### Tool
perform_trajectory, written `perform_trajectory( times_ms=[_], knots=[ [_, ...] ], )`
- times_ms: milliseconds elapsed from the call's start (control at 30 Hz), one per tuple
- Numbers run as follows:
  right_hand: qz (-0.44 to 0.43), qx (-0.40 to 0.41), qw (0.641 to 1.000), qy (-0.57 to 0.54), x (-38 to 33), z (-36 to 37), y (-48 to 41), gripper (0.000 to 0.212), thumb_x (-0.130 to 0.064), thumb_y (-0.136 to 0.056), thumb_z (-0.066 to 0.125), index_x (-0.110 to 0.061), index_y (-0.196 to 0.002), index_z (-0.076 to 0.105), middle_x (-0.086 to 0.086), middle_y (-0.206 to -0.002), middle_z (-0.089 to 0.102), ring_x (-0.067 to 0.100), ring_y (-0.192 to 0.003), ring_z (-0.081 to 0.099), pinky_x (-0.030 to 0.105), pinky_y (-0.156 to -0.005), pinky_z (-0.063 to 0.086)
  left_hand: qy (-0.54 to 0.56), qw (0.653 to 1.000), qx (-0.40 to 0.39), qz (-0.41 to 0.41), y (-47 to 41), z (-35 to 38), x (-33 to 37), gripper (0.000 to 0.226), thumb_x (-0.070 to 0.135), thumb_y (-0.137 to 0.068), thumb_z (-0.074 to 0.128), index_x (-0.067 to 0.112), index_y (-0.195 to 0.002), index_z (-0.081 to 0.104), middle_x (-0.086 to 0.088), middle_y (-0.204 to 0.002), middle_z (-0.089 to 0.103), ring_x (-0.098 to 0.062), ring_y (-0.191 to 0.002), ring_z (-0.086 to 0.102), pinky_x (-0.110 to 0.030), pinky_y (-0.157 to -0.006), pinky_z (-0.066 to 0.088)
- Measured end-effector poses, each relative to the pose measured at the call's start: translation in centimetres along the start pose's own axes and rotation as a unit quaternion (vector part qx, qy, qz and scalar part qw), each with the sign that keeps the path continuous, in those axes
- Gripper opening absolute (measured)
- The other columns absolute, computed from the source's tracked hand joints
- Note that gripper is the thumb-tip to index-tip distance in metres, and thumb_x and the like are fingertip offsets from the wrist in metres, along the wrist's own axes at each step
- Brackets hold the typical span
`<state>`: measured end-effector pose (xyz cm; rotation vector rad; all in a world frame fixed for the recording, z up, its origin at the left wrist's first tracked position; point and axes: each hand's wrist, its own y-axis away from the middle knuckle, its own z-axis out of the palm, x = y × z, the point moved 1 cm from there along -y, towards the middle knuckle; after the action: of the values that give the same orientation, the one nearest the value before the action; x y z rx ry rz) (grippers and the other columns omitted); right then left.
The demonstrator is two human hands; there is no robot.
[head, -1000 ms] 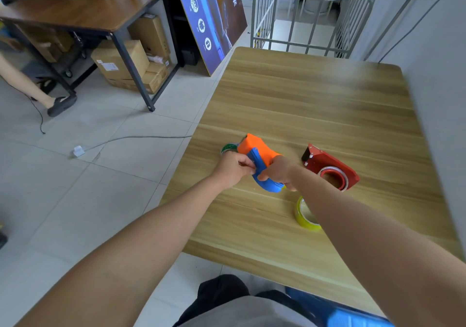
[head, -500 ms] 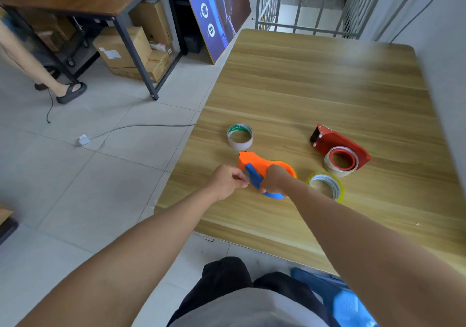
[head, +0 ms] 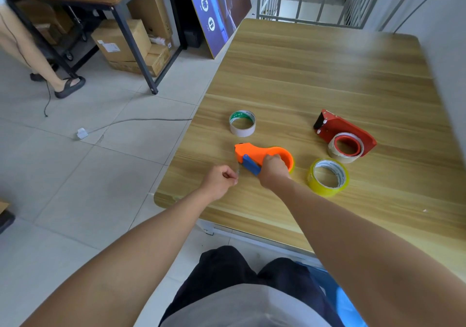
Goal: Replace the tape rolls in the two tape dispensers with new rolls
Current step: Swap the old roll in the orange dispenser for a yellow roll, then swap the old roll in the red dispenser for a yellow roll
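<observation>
Two hands at work: right hand (head: 273,173) now pins the orange dispenser (head: 262,154) flat on the surface (head: 327,74), left hand (head: 220,178) just beside pinches the tape end (head: 238,171), threading nearly done.

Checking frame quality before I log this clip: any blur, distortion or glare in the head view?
Head view: wide-angle bending at the edges; far end of the light wooden table is smeared and soft; orange plastic tape dispenser and both hands are reasonably sharp; even daylight, only mild sheen on the wood.

smooth wood-grain table (head: 327,74), seemingly plastic orange dispenser (head: 254,151), glossy yellow tape roll (head: 327,177)
</observation>
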<state>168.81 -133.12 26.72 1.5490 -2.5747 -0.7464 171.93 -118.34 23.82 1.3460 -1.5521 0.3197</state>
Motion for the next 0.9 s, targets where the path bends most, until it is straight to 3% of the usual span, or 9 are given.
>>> perform_trajectory(
  times_ms=[100, 200, 300, 433, 533, 633, 767, 900],
  knots=[
    [-0.003, -0.005, 0.999, -0.032, 0.1, -0.5, 0.0, 0.049, -0.015, -0.087, 0.061, 0.0, -0.129, 0.041, 0.019, -0.129, 0.05, 0.034, -0.118, 0.051, 0.039, -0.09, 0.046, -0.01, 1.0, -0.001, -0.005, 0.3, -0.5, 0.1, 0.01, 0.0, -0.081, 0.062, 0.01, -0.081, 0.064, -0.004, -0.076, 0.056, -0.019, -0.079, 0.051, -0.027, -0.076, 0.041],
    [0.005, 0.003, 0.996, -0.084, 0.2, -1.6, 0.1, 0.046, -0.031, -0.088, 0.057, -0.002, -0.122, 0.046, 0.018, -0.122, 0.056, 0.034, -0.114, 0.052, 0.037, -0.084, 0.045, -0.057, 0.998, 0.008, -0.022, 0.3, -1.3, 0.5, 0.027, -0.006, -0.082, 0.048, 0.016, -0.072, 0.062, -0.003, -0.081, 0.059, -0.02, -0.08, 0.054, -0.029, -0.075, 0.045],
    [-0.002, 0.049, 0.988, -0.145, 0.1, -3.2, 0.2, 0.041, -0.033, -0.092, 0.048, -0.002, -0.119, 0.05, 0.019, -0.125, 0.055, 0.035, -0.118, 0.048, 0.037, -0.089, 0.041, -0.078, 0.995, 0.064, -0.02, 0.4, -2.2, 1.7, 0.041, -0.012, -0.075, 0.035, 0.019, -0.057, 0.055, -0.001, -0.073, 0.058, -0.021, -0.072, 0.052, -0.027, -0.06, 0.042],
    [-0.017, 0.094, 0.964, -0.247, 0.3, -5.7, 0.7, 0.042, -0.033, -0.095, 0.047, -0.003, -0.124, 0.051, 0.017, -0.129, 0.056, 0.034, -0.118, 0.05, 0.035, -0.089, 0.041, -0.045, 0.99, 0.128, 0.031, 0.3, -2.8, 5.5, 0.042, -0.011, -0.074, 0.034, 0.021, -0.053, 0.053, 0.005, -0.063, 0.055, -0.015, -0.056, 0.047, -0.023, -0.049, 0.035],
    [-0.02, 0.129, 0.943, -0.307, 1.1, -8.1, 1.1, 0.044, -0.034, -0.094, 0.048, -0.006, -0.128, 0.05, 0.014, -0.131, 0.057, 0.031, -0.119, 0.051, 0.031, -0.088, 0.04, -0.015, 0.989, 0.126, 0.082, -0.3, -2.4, 9.2, 0.038, -0.01, -0.077, 0.037, 0.016, -0.061, 0.059, 0.005, -0.069, 0.061, -0.009, -0.064, 0.052, -0.02, -0.057, 0.04],
    [-0.016, 0.176, 0.923, -0.343, 2.5, -10.6, 1.4, 0.046, -0.034, -0.094, 0.05, -0.005, -0.129, 0.051, 0.014, -0.132, 0.057, 0.029, -0.122, 0.051, 0.029, -0.091, 0.038, 0.028, 0.984, 0.107, 0.138, -1.0, -1.0, 13.4, 0.035, -0.013, -0.078, 0.037, 0.003, -0.077, 0.068, -0.009, -0.082, 0.067, -0.013, -0.077, 0.057, -0.008, -0.066, 0.044],
    [0.005, 0.231, 0.899, -0.371, 5.5, -13.9, 1.6, 0.045, -0.034, -0.093, 0.052, -0.003, -0.126, 0.055, 0.016, -0.127, 0.06, 0.029, -0.12, 0.053, 0.029, -0.094, 0.039, 0.058, 0.978, 0.074, 0.185, -2.2, 1.7, 18.4, 0.031, -0.012, -0.078, 0.04, -0.002, -0.086, 0.069, -0.022, -0.094, 0.071, -0.018, -0.082, 0.058, -0.026, -0.078, 0.045],
    [0.051, 0.269, 0.871, -0.409, 9.2, -15.9, 1.7, 0.044, -0.036, -0.092, 0.053, -0.004, -0.123, 0.057, 0.014, -0.124, 0.063, 0.028, -0.117, 0.056, 0.03, -0.095, 0.04, 0.083, 0.972, 0.019, 0.219, -2.6, 5.0, 22.2, 0.027, -0.012, -0.081, 0.043, -0.006, -0.091, 0.067, -0.026, -0.097, 0.069, -0.019, -0.081, 0.058, -0.029, -0.083, 0.046]
  ],
)
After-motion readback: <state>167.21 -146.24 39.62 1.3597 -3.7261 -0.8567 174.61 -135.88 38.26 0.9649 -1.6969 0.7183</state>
